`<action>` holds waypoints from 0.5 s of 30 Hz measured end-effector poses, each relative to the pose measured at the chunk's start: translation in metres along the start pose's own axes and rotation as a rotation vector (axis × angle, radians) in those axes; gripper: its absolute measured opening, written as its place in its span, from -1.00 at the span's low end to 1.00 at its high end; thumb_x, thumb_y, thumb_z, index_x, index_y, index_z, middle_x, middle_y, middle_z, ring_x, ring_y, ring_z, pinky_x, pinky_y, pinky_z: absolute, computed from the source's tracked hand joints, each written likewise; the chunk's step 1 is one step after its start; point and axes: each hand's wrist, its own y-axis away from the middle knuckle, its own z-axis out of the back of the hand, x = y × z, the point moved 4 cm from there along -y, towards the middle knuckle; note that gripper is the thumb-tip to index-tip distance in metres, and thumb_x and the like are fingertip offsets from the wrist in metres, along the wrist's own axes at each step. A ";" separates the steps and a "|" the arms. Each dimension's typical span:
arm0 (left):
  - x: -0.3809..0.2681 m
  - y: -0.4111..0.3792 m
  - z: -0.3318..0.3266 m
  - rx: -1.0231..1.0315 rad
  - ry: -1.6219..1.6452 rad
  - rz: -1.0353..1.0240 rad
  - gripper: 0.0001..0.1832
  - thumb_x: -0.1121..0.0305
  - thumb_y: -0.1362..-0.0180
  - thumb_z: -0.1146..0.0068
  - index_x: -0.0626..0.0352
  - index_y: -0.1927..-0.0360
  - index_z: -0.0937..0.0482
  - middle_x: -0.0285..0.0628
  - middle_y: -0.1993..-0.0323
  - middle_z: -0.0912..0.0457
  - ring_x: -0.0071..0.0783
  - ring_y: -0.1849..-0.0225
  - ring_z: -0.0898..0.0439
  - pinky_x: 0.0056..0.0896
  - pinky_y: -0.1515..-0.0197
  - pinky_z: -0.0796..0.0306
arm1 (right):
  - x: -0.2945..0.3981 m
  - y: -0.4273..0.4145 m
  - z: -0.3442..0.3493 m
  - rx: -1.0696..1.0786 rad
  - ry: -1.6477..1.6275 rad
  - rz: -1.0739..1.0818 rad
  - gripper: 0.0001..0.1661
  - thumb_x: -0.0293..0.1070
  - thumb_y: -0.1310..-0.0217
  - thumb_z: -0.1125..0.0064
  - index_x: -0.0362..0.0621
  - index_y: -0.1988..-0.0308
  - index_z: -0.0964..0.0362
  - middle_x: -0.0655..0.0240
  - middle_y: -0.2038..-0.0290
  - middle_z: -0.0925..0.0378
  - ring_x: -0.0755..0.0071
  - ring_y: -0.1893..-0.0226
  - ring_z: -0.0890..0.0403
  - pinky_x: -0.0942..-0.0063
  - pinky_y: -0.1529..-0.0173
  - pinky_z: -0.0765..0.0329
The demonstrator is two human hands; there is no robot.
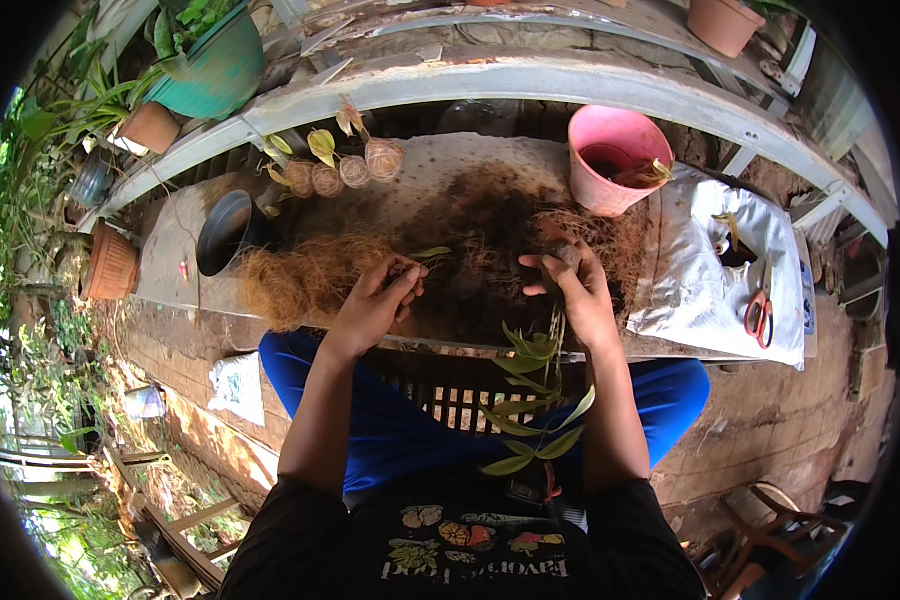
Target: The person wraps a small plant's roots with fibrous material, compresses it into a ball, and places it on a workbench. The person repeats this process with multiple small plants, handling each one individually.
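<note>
My left hand [375,300] pinches a small dark clump over a heap of brown coconut fibre [300,277]; a slim green leaf lies beside the fingertips. My right hand [585,285] holds the dark root ball [568,257] of a plant whose leafy stems [529,405] hang down towards my lap. Loose dark soil [480,247] and reddish roots are spread on the table between and beyond the hands. Several string-wrapped balls with leaves [384,159] stand in a row at the back left.
A black pot [226,232] lies tilted at the left. A pink pot [619,161] stands at the back right. On a white plastic sack [709,277] at the right are red-handled scissors [758,319]. A metal shelf frame [495,79] crosses behind the table [172,262].
</note>
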 end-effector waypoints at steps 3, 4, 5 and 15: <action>-0.006 0.001 -0.008 0.028 0.086 0.002 -0.71 0.17 -0.50 -0.01 0.12 -0.09 -0.51 -0.33 0.21 -0.49 -0.65 0.26 -0.39 -0.52 0.27 -0.31 | 0.006 0.003 0.003 -0.044 0.056 0.031 -0.59 -0.42 -0.44 -0.11 -0.30 -0.19 -0.30 0.16 -0.13 -0.49 0.32 0.04 -0.65 0.43 0.19 -0.72; -0.007 0.001 -0.010 0.036 0.121 0.009 -0.69 0.15 -0.51 0.01 0.13 -0.12 -0.50 -0.31 0.19 -0.48 -0.63 0.24 -0.38 -0.50 0.24 -0.32 | 0.008 0.003 0.004 -0.066 0.069 0.052 -0.60 -0.42 -0.44 -0.11 -0.29 -0.19 -0.30 0.17 -0.12 -0.50 0.34 0.07 -0.65 0.44 0.21 -0.72; -0.004 0.000 -0.013 0.093 0.244 0.022 -0.66 0.13 -0.51 0.04 0.14 -0.15 -0.49 -0.31 0.16 -0.47 -0.61 0.22 -0.38 -0.48 0.21 -0.32 | 0.011 0.003 0.006 -0.099 0.075 0.088 -0.60 -0.42 -0.44 -0.11 -0.27 -0.18 -0.30 0.20 -0.09 -0.50 0.37 0.11 -0.65 0.44 0.22 -0.71; 0.001 -0.007 -0.039 -0.083 0.025 -0.362 -0.59 0.22 -0.55 0.13 0.22 -0.31 -0.42 -0.23 -0.13 -0.50 -0.54 0.04 -0.44 -0.47 0.00 -0.35 | -0.014 0.006 -0.011 -0.080 -0.243 -0.055 -0.45 -0.27 -0.49 -0.08 -0.25 -0.32 -0.22 0.19 0.02 -0.53 0.30 0.11 -0.63 0.36 0.15 -0.66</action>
